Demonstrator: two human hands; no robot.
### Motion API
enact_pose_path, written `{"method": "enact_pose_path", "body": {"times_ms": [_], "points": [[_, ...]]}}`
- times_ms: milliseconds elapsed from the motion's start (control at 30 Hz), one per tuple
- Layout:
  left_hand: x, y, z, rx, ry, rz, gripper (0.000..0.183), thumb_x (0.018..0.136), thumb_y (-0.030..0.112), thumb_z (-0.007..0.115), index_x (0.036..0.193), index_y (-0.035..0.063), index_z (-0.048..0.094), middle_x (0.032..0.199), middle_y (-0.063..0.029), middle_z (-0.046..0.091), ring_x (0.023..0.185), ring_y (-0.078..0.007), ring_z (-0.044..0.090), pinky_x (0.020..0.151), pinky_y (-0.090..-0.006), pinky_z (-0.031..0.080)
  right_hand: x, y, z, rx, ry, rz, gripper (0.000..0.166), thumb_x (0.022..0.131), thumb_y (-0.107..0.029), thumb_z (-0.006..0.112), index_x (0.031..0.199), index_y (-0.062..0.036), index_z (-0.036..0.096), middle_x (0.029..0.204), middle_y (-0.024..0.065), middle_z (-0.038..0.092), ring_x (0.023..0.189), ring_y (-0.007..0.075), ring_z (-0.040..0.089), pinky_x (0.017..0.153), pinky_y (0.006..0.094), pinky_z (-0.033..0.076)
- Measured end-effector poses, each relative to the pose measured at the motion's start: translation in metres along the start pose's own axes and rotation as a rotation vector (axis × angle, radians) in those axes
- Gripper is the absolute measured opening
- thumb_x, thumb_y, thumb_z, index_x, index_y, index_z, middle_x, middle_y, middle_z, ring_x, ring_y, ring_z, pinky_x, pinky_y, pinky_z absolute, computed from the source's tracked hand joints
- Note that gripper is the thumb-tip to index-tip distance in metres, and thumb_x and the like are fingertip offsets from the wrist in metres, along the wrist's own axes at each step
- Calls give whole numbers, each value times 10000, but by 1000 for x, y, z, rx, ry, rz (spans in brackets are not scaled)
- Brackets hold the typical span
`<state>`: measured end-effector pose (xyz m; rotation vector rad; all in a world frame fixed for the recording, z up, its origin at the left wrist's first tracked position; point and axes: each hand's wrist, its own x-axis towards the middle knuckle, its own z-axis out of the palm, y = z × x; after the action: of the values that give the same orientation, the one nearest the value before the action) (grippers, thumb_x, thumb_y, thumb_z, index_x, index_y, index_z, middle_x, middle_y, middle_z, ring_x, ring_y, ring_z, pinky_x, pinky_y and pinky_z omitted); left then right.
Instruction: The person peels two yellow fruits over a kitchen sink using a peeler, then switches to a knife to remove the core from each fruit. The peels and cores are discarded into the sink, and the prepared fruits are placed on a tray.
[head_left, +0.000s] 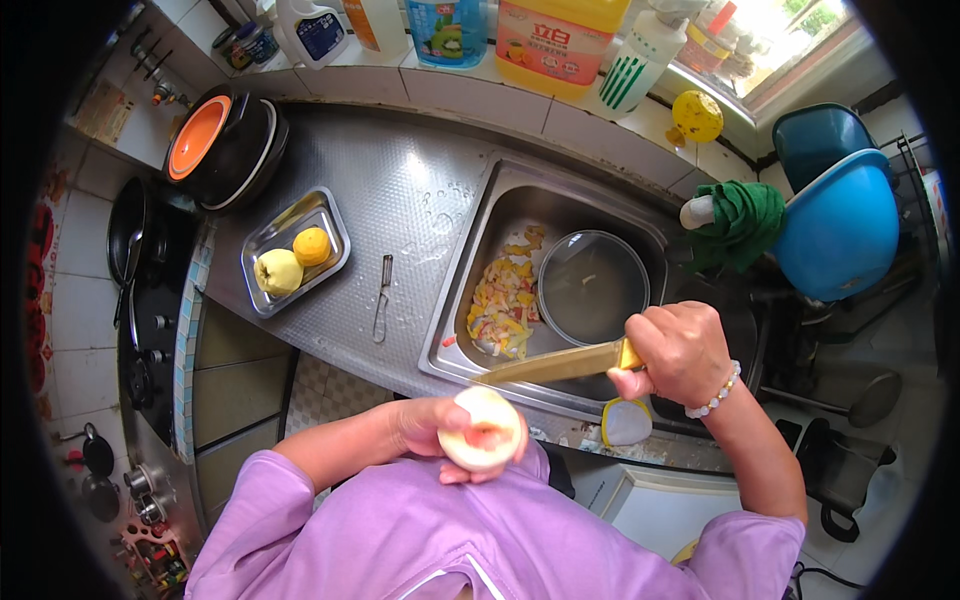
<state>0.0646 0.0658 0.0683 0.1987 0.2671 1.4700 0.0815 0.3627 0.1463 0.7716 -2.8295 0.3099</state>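
Note:
My left hand (427, 424) holds a peeled pale fruit (480, 446) close to my chest, its reddish hollow facing up. In my right hand (679, 349) is a kitchen knife (559, 364) with a yellow handle, its blade pointing left over the front rim of the steel sink (442, 360). The blade tip is near the top of the fruit; I cannot tell whether they touch. Inside the sink, a heap of fruit peelings (502, 300) lies left of a round bowl of water (592, 285).
A steel tray (341, 259) with a pale peeled fruit (278, 272) and an orange fruit (311, 246) stands on the counter. Beside it lies a peeler (382, 300). Bottles (555, 45) line the back ledge. A green cloth (739, 217) and blue basin (840, 232) are at right.

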Motion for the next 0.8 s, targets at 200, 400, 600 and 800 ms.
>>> {"method": "enact_pose_path", "body": {"times_ms": [200, 400, 600, 800], "points": [[3, 6, -15, 249, 438, 355, 935, 576, 445, 923, 1289, 59, 458, 1016, -102, 620, 765, -162, 638, 686, -283, 532, -15, -45, 21, 698, -108, 559, 410, 819, -390, 728, 758, -36, 530, 588, 123, 546, 501, 263, 572, 491, 349, 454], [5, 3, -22, 795, 699, 481, 945, 503, 413, 971, 1237, 85, 475, 1045, -24, 612, 974, -120, 573, 876, -299, 478, 18, -90, 54, 1169, 12, 752, 451, 677, -306, 887, 915, -37, 615, 674, 17, 584, 626, 80, 561, 595, 260, 463], [3, 5, -13, 756, 707, 418, 935, 496, 386, 983, 1226, 95, 476, 1039, -9, 597, 1021, -136, 560, 898, -309, 467, 19, -86, 63, 1199, -24, 715, 456, 679, -287, 868, 949, -22, 612, 739, 45, 609, 675, 107, 594, 640, 268, 487], [0, 4, -6, 1038, 805, 455, 929, 500, 353, 988, 1230, 97, 473, 1082, -32, 559, 1013, -148, 571, 895, -319, 482, 24, -90, 55, 1104, -44, 685, 427, 668, -260, 826, 915, -15, 579, 756, 85, 605, 676, 171, 608, 644, 313, 495]]}}
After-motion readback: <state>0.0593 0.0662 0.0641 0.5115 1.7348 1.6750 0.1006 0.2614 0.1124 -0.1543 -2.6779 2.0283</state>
